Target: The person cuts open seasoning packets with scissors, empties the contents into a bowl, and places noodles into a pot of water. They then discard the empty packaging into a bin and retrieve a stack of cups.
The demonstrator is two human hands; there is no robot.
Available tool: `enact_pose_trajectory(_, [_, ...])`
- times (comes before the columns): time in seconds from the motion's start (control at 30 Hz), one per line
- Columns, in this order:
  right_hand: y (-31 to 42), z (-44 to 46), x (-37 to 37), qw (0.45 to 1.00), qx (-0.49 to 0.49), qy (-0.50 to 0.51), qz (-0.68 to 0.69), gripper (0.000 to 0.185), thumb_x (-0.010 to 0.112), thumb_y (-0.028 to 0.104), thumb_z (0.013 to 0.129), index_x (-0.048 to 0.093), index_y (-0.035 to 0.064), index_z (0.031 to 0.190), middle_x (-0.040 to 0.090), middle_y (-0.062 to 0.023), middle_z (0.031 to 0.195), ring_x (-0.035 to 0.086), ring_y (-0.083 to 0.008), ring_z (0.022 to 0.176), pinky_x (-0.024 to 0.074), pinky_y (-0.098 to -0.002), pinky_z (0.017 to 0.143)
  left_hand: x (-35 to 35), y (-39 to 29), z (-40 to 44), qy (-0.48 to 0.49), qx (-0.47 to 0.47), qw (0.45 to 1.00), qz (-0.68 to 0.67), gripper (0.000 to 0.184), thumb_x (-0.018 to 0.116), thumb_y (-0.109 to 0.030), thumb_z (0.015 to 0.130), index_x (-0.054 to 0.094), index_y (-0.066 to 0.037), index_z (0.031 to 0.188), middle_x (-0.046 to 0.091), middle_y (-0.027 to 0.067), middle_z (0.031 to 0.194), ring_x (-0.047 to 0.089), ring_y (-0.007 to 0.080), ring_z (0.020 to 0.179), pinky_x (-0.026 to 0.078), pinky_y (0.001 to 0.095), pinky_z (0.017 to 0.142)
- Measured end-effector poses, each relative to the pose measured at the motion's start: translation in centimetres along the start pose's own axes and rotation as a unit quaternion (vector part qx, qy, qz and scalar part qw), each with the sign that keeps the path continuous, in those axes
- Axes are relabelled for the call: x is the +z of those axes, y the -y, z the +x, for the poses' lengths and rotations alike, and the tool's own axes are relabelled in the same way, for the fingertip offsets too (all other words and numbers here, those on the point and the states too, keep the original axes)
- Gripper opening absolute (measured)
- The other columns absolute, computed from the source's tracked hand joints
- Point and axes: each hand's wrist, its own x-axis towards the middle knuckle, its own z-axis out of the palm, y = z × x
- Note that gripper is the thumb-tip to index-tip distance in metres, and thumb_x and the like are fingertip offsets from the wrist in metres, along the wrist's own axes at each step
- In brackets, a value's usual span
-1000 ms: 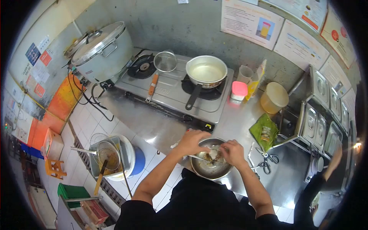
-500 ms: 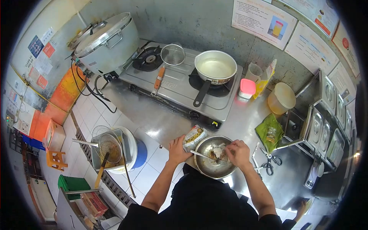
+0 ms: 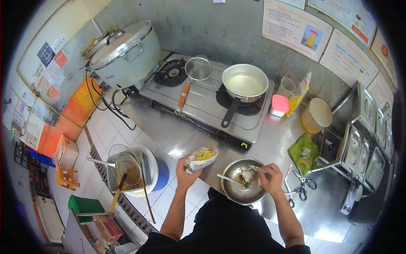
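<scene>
holding an opened packet (image 3: 204, 157) in your left hand (image 3: 184, 171), you have its fingers wrapped around the lower side, with yellow food showing in the packet's mouth. it is up near the worktop's (image 3: 177, 137) near edge, to the left of the metal bowl (image 3: 237, 195) and just apart from it. your right hand (image 3: 271, 177) is at the bowl's right rim, its fingers pinched on a thin metal utensil (image 3: 255, 167) that slants down into the bowl; its far end is too small to make out. a fork (image 3: 230, 178) leans across the bowl's left rim, tines down inside, near a whitish lump (image 3: 247, 175) and some dark bits. the bowl sits right along the worktop's near edge. to its right lie scissors (image 3: 303, 180) with dark handles, and beyond them a green sheet (image 3: 297, 148) with a small jar (image 3: 304, 155) on it. toward the far edge, by the wall, stands the stove (image 3: 203, 93), carrying a saucepan (image 3: 245, 79) on its right burner, and a pink-lidded tub (image 3: 279, 103) stands just beside it.
</scene>
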Motion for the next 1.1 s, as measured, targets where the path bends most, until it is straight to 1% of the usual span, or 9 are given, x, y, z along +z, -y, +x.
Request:
enact_pose_trajectory(0.13, [0.2,0.0,0.1,1.0,0.012,-0.016,0.014,0.008,0.07,0.009,0.071,0.068,0.0054,0.077,0.06,-0.0093,0.074,0.059,-0.0257,0.069,0.0475,-0.0332,0.059,-3.0,-1.4,2.4,-0.047,0.023,0.99,-0.129,0.064,0.068,0.001,0.064,0.043,0.0,0.123,0.051,0.0105,0.116,0.053,0.0221,0.106,0.043,0.0341,0.093])
enact_pose_trajectory(0.23, [0.1,0.0,0.2,1.0,0.011,-0.022,0.019,0.009,0.07,0.008,0.07,0.067,0.0051,0.078,0.06,-0.009,0.075,0.059,-0.0251,0.069,0.0474,-0.0328,0.059,-3.2,-4.2,5.3,-0.081,0.015,0.947,-0.31,0.065,0.06,0.005,0.067,0.039,0.0,0.128,0.049,0.0105,0.118,0.051,0.0216,0.109,0.04,0.0339,0.096])
enact_pose_trajectory(0.3, [0.5,0.2,0.4,0.998,0.015,-0.026,0.047,0.01,0.07,0.006,0.069,0.067,0.0028,0.078,0.06,-0.011,0.073,0.059,-0.0249,0.067,0.0471,-0.0322,0.059,-1.9,-7.1,8.6,-0.071,0.043,0.881,-0.465,0.067,0.054,0.006,0.068,0.035,-0.001,0.131,0.048,0.0118,0.12,0.05,0.0209,0.109,0.039,0.0318,0.096])
enact_pose_trajectory(0.47, [0.7,0.1,0.2,0.998,0.019,-0.03,0.06,0.008,0.069,0.008,0.072,0.068,0.0031,0.078,0.061,-0.0104,0.073,0.06,-0.0233,0.068,0.048,-0.0311,0.058,4.1,-15.7,19.2,0.021,0.122,0.944,-0.304,0.061,0.053,-0.001,0.079,0.029,-0.001,0.135,0.047,0.0148,0.122,0.045,0.0205,0.115,0.035,0.0312,0.098])
enact_pose_trajectory(0.57, [0.5,-0.1,0.0,0.996,0.042,-0.028,0.07,0.009,0.07,0.01,0.071,0.067,0.0041,0.077,0.061,-0.0098,0.074,0.06,-0.0262,0.069,0.0479,-0.033,0.061,9.2,-18.3,25.2,0.053,0.253,0.952,-0.166,0.057,0.049,-0.008,0.088,0.024,-0.002,0.139,0.046,0.0183,0.123,0.046,0.0233,0.113,0.035,0.0331,0.098])
enact_pose_trajectory(0.63, [0.1,-0.3,0.1,0.997,0.029,-0.043,0.06,0.009,0.07,0.01,0.071,0.067,0.0042,0.077,0.061,-0.0099,0.074,0.06,-0.0258,0.068,0.048,-0.0326,0.06,11.9,-19.9,28.1,0.109,0.271,0.953,-0.085,0.059,0.049,-0.011,0.089,0.022,-0.004,0.14,0.045,0.0224,0.122,0.046,0.0277,0.113,0.035,0.0349,0.098])
enact_pose_trajectory(0.77, [-0.5,-0.9,0.4,0.995,0.039,-0.056,0.071,0.007,0.07,0.01,0.071,0.067,0.0047,0.076,0.061,-0.0096,0.074,0.061,-0.0249,0.068,0.0483,-0.0319,0.059,15.7,-20.8,30.9,0.153,0.28,0.941,0.11,0.047,0.043,-0.025,0.092,0.032,-0.007,0.135,0.045,0.0282,0.117,0.046,0.04,0.112,0.037,0.0413,0.096])
enact_pose_trajectory(0.97, [-0.5,-0.8,0.5,0.993,0.066,-0.053,0.08,0.009,0.07,0.011,0.072,0.068,0.0059,0.078,0.062,-0.0084,0.075,0.061,-0.0246,0.067,0.0497,-0.0322,0.059,18.9,-19.2,32.8,0.186,0.3,0.913,0.205,0.038,0.035,-0.033,0.095,0.049,-0.006,0.119,0.05,0.0232,0.117,0.049,0.0412,0.108,0.04,0.0451,0.092])
enact_pose_trajectory(1.1, [-0.1,-0.5,0.1,0.989,0.094,-0.057,0.095,0.009,0.07,0.012,0.072,0.068,0.0056,0.078,0.063,-0.0081,0.076,0.061,-0.0239,0.067,0.0502,-0.0316,0.059,18.8,-19.9,33.3,0.187,0.32,0.876,0.309,0.032,0.037,-0.029,0.095,0.054,-0.004,0.105,0.06,0.0226,0.102,0.057,0.04,0.095,0.045,0.0488,0.081])
